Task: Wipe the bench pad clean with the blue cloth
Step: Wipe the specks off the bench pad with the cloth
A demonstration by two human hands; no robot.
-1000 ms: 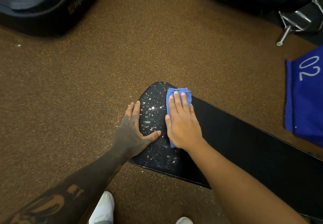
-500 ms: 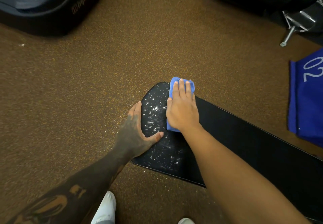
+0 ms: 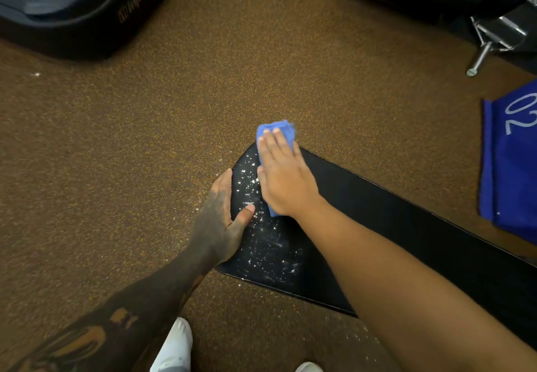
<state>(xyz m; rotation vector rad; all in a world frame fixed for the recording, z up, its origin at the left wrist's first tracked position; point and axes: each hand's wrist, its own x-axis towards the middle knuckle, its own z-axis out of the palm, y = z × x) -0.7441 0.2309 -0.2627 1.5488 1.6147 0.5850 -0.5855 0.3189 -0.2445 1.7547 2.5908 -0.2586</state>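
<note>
The blue cloth (image 3: 276, 131) lies folded at the far edge of the bench pad (image 3: 392, 211), close to the pad's rounded end. Its far part sticks out past that edge, over the floor (image 3: 203, 95). The right hand (image 3: 286, 180) lies flat on top of the cloth and presses it down, with the fingers straight and held together, not curled round it. A corner of cloth shows under the wrist, on the side toward the pad's rounded end.

The pad is black and long, and runs from its rounded end off toward the lower right. White specks (image 3: 270, 245) are scattered over the rounded end, between the two hands and toward the pad's near edge. The stretch of pad to the right of the right hand looks plain black.

The left hand (image 3: 220, 220) rests against the rounded end of the pad. Its fingers lie fairly straight along the rim, and its thumb is spread apart from them on the pad's top surface, just beside the cloth.

The floor under the pad is brown with fine yellow flecks, and a few white specks lie on it next to the pad. Below the pad's near edge are the toes of two white shoes (image 3: 174, 345). Beyond the pad's far edge, to the right, lies a blue fabric (image 3: 514, 168) marked "02". Well beyond the pad, at the upper left, is a black machine base (image 3: 72, 14) with gold lettering, too blurred to read. At the upper right is a metal bracket (image 3: 488, 43).
</note>
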